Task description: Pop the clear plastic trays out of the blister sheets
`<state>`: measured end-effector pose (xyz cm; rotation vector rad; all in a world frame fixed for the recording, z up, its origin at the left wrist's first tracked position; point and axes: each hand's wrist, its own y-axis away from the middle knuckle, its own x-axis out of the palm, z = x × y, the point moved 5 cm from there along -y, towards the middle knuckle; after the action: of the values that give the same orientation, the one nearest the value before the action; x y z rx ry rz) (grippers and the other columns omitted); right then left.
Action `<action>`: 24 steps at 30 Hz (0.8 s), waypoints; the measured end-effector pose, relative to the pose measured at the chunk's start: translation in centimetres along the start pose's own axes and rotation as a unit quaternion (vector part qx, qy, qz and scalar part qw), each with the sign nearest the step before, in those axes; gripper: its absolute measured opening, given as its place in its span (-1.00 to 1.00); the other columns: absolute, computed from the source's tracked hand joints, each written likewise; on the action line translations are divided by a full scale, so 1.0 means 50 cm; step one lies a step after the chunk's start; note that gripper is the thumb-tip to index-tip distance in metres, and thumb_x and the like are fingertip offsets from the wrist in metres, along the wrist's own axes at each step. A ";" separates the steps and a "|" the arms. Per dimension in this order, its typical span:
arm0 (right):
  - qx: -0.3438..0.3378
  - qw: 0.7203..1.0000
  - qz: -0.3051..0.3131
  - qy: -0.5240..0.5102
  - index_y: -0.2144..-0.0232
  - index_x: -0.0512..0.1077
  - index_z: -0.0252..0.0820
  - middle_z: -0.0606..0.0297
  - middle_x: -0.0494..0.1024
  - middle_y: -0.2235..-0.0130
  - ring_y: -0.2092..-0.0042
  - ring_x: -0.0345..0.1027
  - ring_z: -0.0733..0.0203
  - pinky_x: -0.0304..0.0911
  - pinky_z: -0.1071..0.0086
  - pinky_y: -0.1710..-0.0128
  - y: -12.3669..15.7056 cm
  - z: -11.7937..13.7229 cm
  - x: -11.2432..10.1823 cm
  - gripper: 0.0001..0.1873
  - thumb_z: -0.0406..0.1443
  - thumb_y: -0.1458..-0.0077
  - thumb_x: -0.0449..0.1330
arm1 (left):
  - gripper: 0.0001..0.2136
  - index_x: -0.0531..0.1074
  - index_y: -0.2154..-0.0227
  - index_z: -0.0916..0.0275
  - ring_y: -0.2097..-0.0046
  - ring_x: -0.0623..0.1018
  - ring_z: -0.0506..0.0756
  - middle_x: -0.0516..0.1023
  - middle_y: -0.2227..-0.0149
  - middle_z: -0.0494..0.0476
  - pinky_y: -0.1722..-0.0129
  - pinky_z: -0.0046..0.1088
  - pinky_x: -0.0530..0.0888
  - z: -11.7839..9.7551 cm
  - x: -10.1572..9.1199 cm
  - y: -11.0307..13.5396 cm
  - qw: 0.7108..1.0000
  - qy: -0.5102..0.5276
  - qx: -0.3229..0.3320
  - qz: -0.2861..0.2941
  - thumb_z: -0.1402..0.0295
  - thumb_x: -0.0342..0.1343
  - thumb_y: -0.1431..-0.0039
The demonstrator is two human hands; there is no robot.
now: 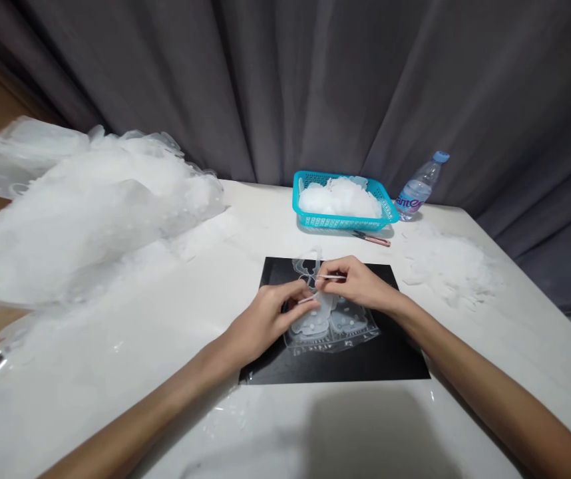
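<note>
Evidently left hand (pixel 268 313) and right hand (pixel 355 283) | each grip pinched on clear plastic sheet (pixel 323 319), likely steadying it from both sides | sheet over black board (pixel 335 369), whose darkness probably makes transparent edges readable

The white table (pixel 505 359) supports a black rectangular mat (pixel 335 368), a turquoise perforated plastic basket (pixel 345 223), a pink-handled tool (pixel 376 239), a blue-capped clear plastic bottle (pixel 416 193), white scraps (pixel 455 266) and a translucent white heap (pixel 106 206).

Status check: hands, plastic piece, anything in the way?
Left hand, right hand close together, pinching clear plastic piece. Piece over black mat. Pink-handled tool, blue basket beyond mat, apart from hands.
</note>
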<state>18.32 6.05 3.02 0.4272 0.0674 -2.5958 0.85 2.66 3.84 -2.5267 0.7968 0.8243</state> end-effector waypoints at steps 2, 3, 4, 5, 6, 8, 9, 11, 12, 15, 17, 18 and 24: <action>-0.009 0.999 -0.015 0.050 0.45 0.49 -0.21 0.37 0.49 0.43 0.37 0.27 0.27 0.10 0.42 0.34 0.001 -0.002 -0.003 -0.95 -0.35 -0.05 0.24 | -0.76 0.48 0.24 0.26 0.32 0.56 0.08 0.58 0.33 0.09 0.28 -0.40 0.47 -0.038 0.004 0.008 0.981 -0.151 0.124 -0.018 0.35 -0.03 -0.53; -0.018 0.995 -0.031 0.094 0.44 0.48 -0.19 0.37 0.51 0.41 0.35 0.30 0.26 0.11 0.41 0.32 0.001 -0.002 -0.007 -0.96 -0.36 -0.06 0.25 | -0.76 0.48 0.22 0.28 0.31 0.57 0.10 0.57 0.33 0.12 0.25 -0.37 0.48 -0.059 0.010 0.015 0.954 -0.229 0.191 -0.031 0.45 -0.08 -0.53; -0.029 0.988 -0.050 0.145 0.43 0.47 -0.18 0.36 0.53 0.38 0.32 0.33 0.24 0.11 0.41 0.30 0.001 -0.002 -0.010 -0.96 -0.38 -0.07 0.26 | -0.75 0.48 0.20 0.31 0.30 0.58 0.12 0.58 0.34 0.14 0.22 -0.34 0.50 -0.079 0.017 0.023 0.919 -0.299 0.253 -0.048 0.54 -0.11 -0.50; -0.039 0.978 -0.071 0.192 0.41 0.45 -0.17 0.35 0.54 0.34 0.30 0.35 0.23 0.11 0.41 0.28 0.001 -0.003 -0.014 -0.94 -0.38 -0.09 0.26 | -0.75 0.48 0.18 0.33 0.29 0.58 0.13 0.58 0.35 0.15 0.19 -0.33 0.51 -0.095 0.025 0.031 0.884 -0.353 0.301 -0.062 0.60 -0.11 -0.46; -0.046 0.968 -0.091 0.229 0.40 0.44 -0.17 0.33 0.55 0.31 0.27 0.36 0.21 0.11 0.40 0.27 0.001 -0.006 -0.018 -0.93 -0.38 -0.14 0.25 | -0.76 0.48 0.18 0.34 0.30 0.58 0.13 0.57 0.36 0.14 0.18 -0.33 0.51 -0.107 0.032 0.038 0.856 -0.388 0.334 -0.074 0.65 -0.09 -0.43; -0.053 0.951 -0.121 0.278 0.36 0.41 -0.15 0.30 0.55 0.26 0.25 0.37 0.19 0.10 0.38 0.25 0.000 -0.014 -0.024 -0.90 -0.34 -0.25 0.19 | -0.79 0.46 0.19 0.31 0.32 0.57 0.10 0.56 0.38 0.10 0.19 -0.36 0.51 -0.119 0.039 0.048 0.834 -0.403 0.367 -0.086 0.66 -0.03 -0.39; -0.054 0.946 -0.131 0.291 0.34 0.40 -0.14 0.28 0.54 0.24 0.24 0.37 0.18 0.10 0.37 0.25 -0.001 -0.018 -0.027 -0.88 -0.32 -0.29 0.16 | -0.81 0.45 0.20 0.28 0.33 0.57 0.09 0.56 0.38 0.08 0.21 -0.38 0.51 -0.118 0.038 0.049 0.844 -0.383 0.365 -0.089 0.64 -0.01 -0.39; -0.056 0.937 -0.142 0.313 0.32 0.40 -0.13 0.25 0.55 0.21 0.22 0.38 0.15 0.10 0.35 0.24 -0.002 -0.022 -0.031 -0.85 -0.29 -0.35 0.13 | -0.88 0.41 0.20 0.23 0.36 0.55 0.06 0.54 0.38 0.04 0.28 -0.42 0.48 -0.096 0.026 0.038 0.909 -0.289 0.290 -0.081 0.55 0.02 -0.43; -0.057 0.934 -0.143 0.322 0.31 0.40 -0.13 0.25 0.56 0.21 0.21 0.40 0.15 0.10 0.35 0.24 -0.002 -0.021 -0.033 -0.85 -0.27 -0.36 0.13 | -0.92 0.38 0.19 0.21 0.39 0.53 0.05 0.52 0.40 0.02 0.33 -0.44 0.46 -0.073 0.017 0.027 0.948 -0.222 0.217 -0.073 0.48 0.02 -0.45; -0.055 0.939 -0.158 0.299 0.28 0.43 -0.12 0.26 0.59 0.20 0.20 0.42 0.15 0.13 0.36 0.23 0.004 -0.007 -0.046 -0.85 -0.21 -0.35 0.19 | -0.87 0.33 0.21 0.17 0.47 0.48 0.01 0.46 0.48 -0.08 0.43 -0.50 0.38 0.015 -0.002 0.000 0.998 0.004 -0.033 -0.049 0.25 0.05 -0.46; -0.047 0.947 -0.185 0.260 0.28 0.43 -0.13 0.27 0.61 0.20 0.23 0.43 0.17 0.15 0.37 0.24 0.013 0.008 -0.060 -0.80 -0.14 -0.33 0.21 | -0.81 0.29 0.22 0.16 0.44 0.52 0.01 0.51 0.46 -0.06 0.43 -0.51 0.39 0.055 -0.003 -0.012 0.982 0.150 -0.112 -0.034 0.19 0.11 -0.40; -0.036 0.949 -0.191 0.249 0.29 0.44 -0.13 0.28 0.61 0.23 0.26 0.42 0.18 0.15 0.37 0.26 0.017 0.013 -0.065 -0.77 -0.11 -0.32 0.22 | -0.78 0.26 0.23 0.16 0.44 0.55 0.02 0.54 0.44 -0.05 0.43 -0.52 0.39 0.068 -0.003 -0.016 0.968 0.211 -0.132 -0.028 0.18 0.16 -0.35; -0.011 0.971 -0.051 0.234 0.30 0.58 -0.13 0.29 0.67 0.22 0.20 0.47 0.15 0.18 0.37 0.23 0.028 0.009 -0.033 -0.87 -0.20 -0.20 0.31 | -0.68 0.40 0.13 0.22 0.42 0.56 0.03 0.59 0.40 0.01 0.41 -0.49 0.41 0.082 -0.002 -0.025 0.941 0.299 -0.159 -0.019 0.19 0.32 -0.17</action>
<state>20.26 5.55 4.00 1.0446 0.2847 -2.5323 -0.17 5.70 0.96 -3.1271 0.8317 0.1574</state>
